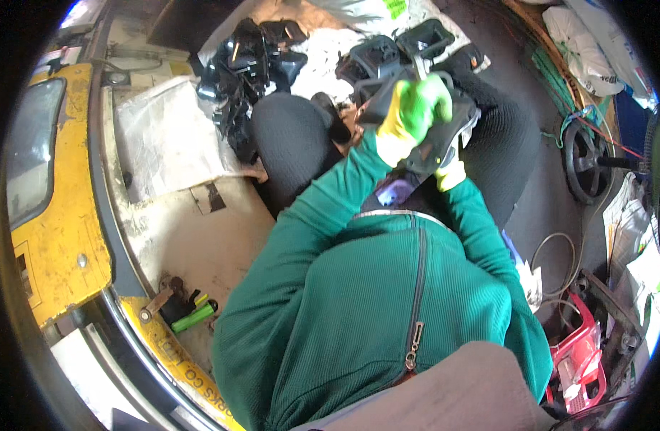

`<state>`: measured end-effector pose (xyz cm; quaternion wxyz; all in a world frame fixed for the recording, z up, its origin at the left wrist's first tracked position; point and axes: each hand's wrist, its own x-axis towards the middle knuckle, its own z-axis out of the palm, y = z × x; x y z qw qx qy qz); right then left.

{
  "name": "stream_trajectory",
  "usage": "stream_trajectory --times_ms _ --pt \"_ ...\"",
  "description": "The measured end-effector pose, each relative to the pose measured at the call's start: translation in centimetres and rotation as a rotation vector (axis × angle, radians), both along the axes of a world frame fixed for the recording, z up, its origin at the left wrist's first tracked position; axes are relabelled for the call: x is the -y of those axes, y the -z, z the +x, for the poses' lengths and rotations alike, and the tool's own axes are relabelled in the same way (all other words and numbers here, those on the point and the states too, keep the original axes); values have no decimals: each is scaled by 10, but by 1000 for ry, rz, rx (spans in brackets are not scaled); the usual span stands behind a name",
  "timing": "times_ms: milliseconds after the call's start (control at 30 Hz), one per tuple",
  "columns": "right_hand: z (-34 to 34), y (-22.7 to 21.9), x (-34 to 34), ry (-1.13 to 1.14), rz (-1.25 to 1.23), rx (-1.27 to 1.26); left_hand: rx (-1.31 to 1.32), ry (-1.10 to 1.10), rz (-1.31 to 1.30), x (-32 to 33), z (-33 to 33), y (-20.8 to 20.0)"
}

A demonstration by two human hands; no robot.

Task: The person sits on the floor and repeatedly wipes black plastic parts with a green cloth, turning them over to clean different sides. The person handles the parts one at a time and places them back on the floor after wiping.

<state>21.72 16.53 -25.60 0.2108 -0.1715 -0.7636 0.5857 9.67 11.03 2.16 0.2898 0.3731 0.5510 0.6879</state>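
Between my knees I have a black moulded plastic part (437, 147) with an angular, frame-like shape. My left hand (416, 111), in a green and yellow glove, is closed in a fist over its upper side. A short pale piece (420, 68) sticks up beyond that fist; what the fingers wrap round is hidden. Lower down, my right hand (451, 175), in a yellow glove, grips the near right edge of the part, its fingers mostly hidden. Similar black plastic parts (373, 57) lie just past my hands.
A heap of glossy black parts (247, 65) lies on white sheeting ahead. Left stands a yellow machine (67, 215), with a clear plastic sheet (164, 136) and a green-handled tool (193, 316) beside it. To the right are a black handwheel (585, 161), cords and a red plastic crate (580, 355).
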Motion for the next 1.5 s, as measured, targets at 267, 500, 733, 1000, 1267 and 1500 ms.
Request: stream_trajectory --times_ms 267,500,733,1000,1267,1500 --pt "2 -33 -20 -32 180 32 -17 -77 66 7 -12 -33" --pt "6 -31 -20 -64 287 55 85 -23 13 10 -14 -59" --pt "35 -20 -32 -211 694 133 -712 -290 -149 43 -88 -77" --pt "7 -134 -27 165 -96 -160 162 -318 -351 67 -76 20" --pt "-9 -103 -22 293 7 -67 -117 -417 -417 80 -57 -2" --pt "-18 -91 -19 214 17 -68 122 -294 70 72 -52 -120"
